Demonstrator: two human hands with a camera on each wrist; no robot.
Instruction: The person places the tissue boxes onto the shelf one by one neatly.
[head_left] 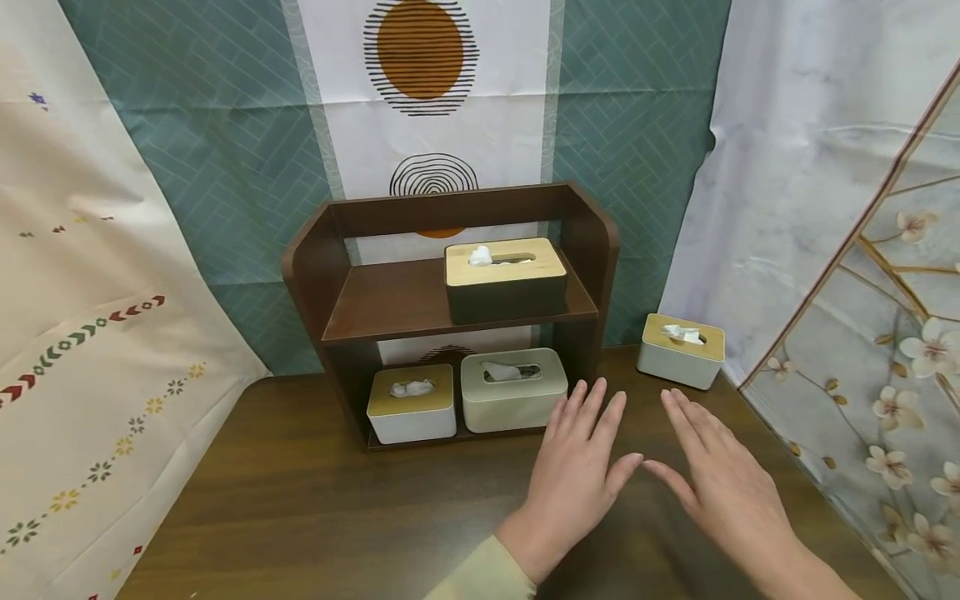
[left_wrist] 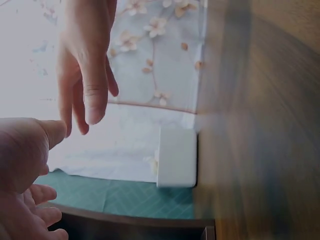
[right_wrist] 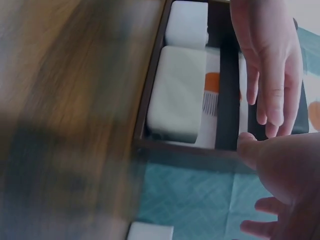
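Observation:
In the head view my left hand [head_left: 573, 467] and right hand [head_left: 723, 479] hover over the table with fingers straight and thumb tips almost meeting. Both are empty. Behind the left fingertips, a cream tissue box [head_left: 513, 404] sits on the shelf's lower level. Beside it is a smaller white tissue box [head_left: 412, 425] with a wooden lid. A black tissue box [head_left: 506, 296] with a pale wooden lid stands on the upper level. Beyond the right fingertips, a white wood-topped tissue box [head_left: 681, 362] rests on the table, also seen as a white box [left_wrist: 176, 157] in the left wrist view.
A dark brown two-level shelf [head_left: 390, 300] stands at the back of the wooden table [head_left: 315, 517]. Patterned cloths hang round three sides: a green and white one [head_left: 247, 200] behind, a cream one [head_left: 97, 275] at left and a floral one [head_left: 892, 333] at right.

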